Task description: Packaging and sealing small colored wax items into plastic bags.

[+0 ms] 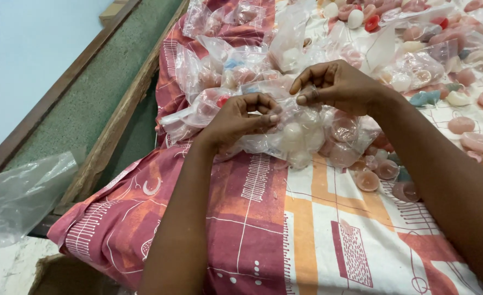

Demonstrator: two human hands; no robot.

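My left hand [240,116] and my right hand [337,86] both pinch the top of one clear plastic bag [307,136] that holds several small round soaps, white and pink. The bag rests on a patterned red, orange and white cloth [285,229]. The two hands are a few centimetres apart at the bag's mouth, fingers closed on the plastic.
Behind the hands lie several more filled clear bags [225,60]. Loose pink, white, red and blue round soaps [471,125] are scattered on the cloth at the right. A wooden bed frame [116,120] runs along the left, with an empty plastic bag [17,196] on the floor.
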